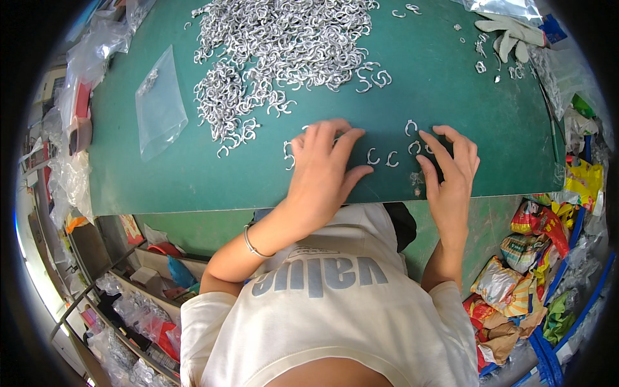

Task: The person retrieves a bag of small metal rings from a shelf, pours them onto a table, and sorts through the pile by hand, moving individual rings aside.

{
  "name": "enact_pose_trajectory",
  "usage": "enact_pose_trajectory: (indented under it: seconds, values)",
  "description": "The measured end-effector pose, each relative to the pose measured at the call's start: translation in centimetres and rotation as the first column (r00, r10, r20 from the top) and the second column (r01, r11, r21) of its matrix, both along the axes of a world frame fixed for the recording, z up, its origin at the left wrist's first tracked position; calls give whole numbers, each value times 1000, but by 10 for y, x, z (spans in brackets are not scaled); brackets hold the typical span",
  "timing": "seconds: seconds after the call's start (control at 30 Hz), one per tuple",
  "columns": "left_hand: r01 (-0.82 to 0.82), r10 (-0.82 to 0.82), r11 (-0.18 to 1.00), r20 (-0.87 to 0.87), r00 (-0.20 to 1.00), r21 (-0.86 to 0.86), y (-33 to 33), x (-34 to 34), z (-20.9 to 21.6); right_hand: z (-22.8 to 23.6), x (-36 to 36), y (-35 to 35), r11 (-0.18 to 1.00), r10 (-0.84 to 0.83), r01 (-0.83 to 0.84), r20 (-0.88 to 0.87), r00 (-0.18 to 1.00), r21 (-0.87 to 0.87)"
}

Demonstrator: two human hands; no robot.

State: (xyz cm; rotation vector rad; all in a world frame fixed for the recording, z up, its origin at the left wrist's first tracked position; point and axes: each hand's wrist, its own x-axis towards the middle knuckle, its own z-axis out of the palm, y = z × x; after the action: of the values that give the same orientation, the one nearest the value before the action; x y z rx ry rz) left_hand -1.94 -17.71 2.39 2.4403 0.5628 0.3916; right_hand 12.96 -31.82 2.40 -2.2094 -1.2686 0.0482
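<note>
Small silver C-shaped metal pieces lie in a large heap (284, 45) at the far side of the green table (225, 184). My left hand (319, 164) rests low over the table near its front edge, fingers apart. A few C-shaped pieces (289, 155) show at its left side, partly covered by it. Between my hands lie two separate C-shaped pieces (391, 158). My right hand (453, 171) is open, its thumb and index finger apart around another C-shaped piece (414, 148). One more C-shaped piece (411, 127) lies just beyond. Neither hand visibly grips anything.
A transparent plastic bag (161, 109) lies at the left. White work gloves (509, 32) and scattered small metal bits (480, 66) sit at the far right. Plastic bags line the left edge. Colourful packages (509, 284) are piled below the table at the right.
</note>
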Motion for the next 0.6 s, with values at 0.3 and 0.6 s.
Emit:
enact_pose_trajectory:
  seconds: [0.3,0.6]
  values:
    - [-261,272,959,-96,957,114,13,-46,-8,-10,4,-2,997,-39,38,17,999,63]
    - [-316,320,945,-32,947,91,13,-70,-9,0,-13,15,962,256,-263,-84,963,-79]
